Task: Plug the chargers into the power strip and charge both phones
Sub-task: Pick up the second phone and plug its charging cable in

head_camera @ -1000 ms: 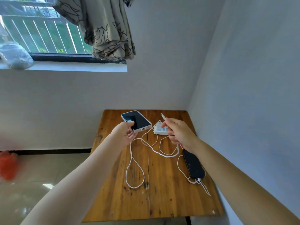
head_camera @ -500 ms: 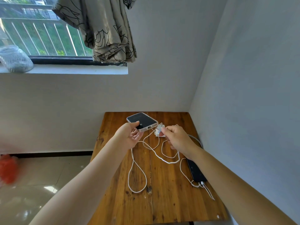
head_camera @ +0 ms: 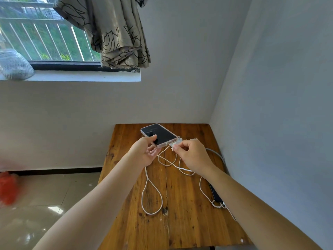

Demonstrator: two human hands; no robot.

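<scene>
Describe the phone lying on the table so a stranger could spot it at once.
Find the wooden table in the corner and follow its right edge along the wall. The black phone lies flat there, partly behind the right forearm, a white cable at its near end. The other phone, in a clear case, is held up by the left hand.

Patterned curtain (head_camera: 115,33) over a railed window (head_camera: 45,38), grey bundle (head_camera: 14,64) on the sill, wooden table (head_camera: 180,222) below.

Clear-cased phone (head_camera: 159,135) held above table, white cable (head_camera: 151,195) looping below; black phone (head_camera: 215,194) flat, cabled.
</scene>
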